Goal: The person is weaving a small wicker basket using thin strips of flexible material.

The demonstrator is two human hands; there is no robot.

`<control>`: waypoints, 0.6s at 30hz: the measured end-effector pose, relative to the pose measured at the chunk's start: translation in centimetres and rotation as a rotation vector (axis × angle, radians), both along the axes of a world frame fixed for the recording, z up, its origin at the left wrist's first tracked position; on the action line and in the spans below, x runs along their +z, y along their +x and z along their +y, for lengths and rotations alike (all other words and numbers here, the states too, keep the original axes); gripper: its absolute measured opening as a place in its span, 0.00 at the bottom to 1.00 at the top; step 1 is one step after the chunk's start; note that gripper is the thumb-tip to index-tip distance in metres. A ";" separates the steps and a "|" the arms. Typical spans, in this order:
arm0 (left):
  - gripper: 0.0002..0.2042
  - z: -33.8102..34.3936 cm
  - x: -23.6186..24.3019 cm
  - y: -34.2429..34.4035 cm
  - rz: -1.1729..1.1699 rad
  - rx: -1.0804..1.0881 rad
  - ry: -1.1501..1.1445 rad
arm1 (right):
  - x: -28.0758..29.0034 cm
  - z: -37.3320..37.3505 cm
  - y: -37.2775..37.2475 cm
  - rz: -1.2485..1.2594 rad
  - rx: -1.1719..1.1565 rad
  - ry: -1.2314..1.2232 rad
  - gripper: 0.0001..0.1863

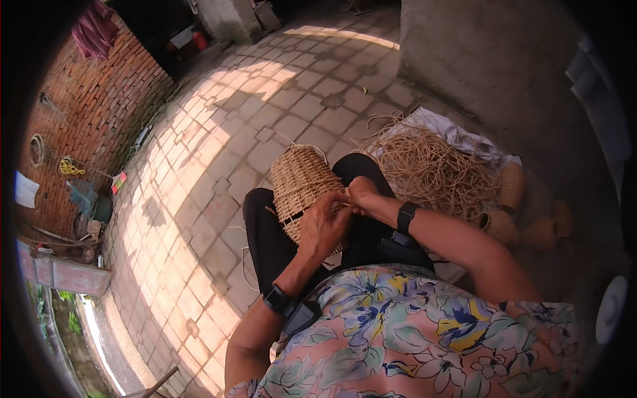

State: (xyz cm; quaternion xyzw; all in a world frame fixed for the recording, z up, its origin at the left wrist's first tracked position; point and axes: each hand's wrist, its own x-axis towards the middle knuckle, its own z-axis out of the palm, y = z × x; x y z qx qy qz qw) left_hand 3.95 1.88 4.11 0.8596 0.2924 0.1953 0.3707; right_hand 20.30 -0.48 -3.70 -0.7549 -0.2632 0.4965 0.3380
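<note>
A tan woven basket (304,178) of twisted straw cord lies across my lap, its far end between my knees. My left hand (325,224) rests over the basket's near right side, with thumb and fingers pinched together. Just beyond it, my right hand (361,194) is closed, its fingertips meeting those of the left at the basket's edge. Between them a short bit of straw cord (347,205) shows, mostly covered by the fingers. A dark gap in the weave is visible beside my left hand. Loose cord ends stick out from the basket's far rim.
To my right, a tangled heap of straw cord (434,162) lies on a white sheet (458,132). Several woven pieces (499,227) sit near it by a grey wall (491,60). Paving stones (199,199) cover the ground; a brick wall (99,86) stands on the left.
</note>
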 end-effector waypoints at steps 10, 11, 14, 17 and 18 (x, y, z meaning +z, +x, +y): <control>0.11 3.5 0.1 -5.2 -0.314 0.230 -0.704 | 4.6 -2.8 -2.0 0.267 -0.034 0.393 0.09; 0.11 3.6 -0.2 -5.7 -0.310 0.236 -0.703 | 4.6 -2.9 -1.8 0.255 -0.053 0.396 0.09; 0.10 3.6 -0.5 -6.3 -0.339 0.265 -0.690 | 3.8 -3.6 -0.2 0.180 -0.144 0.413 0.10; 0.08 3.3 0.1 -6.0 -0.311 0.240 -0.693 | 3.2 -4.2 0.1 0.169 -0.150 0.401 0.10; 0.08 2.6 0.3 -5.5 -0.233 0.281 -0.282 | 3.0 -4.4 0.1 0.198 -0.183 0.408 0.10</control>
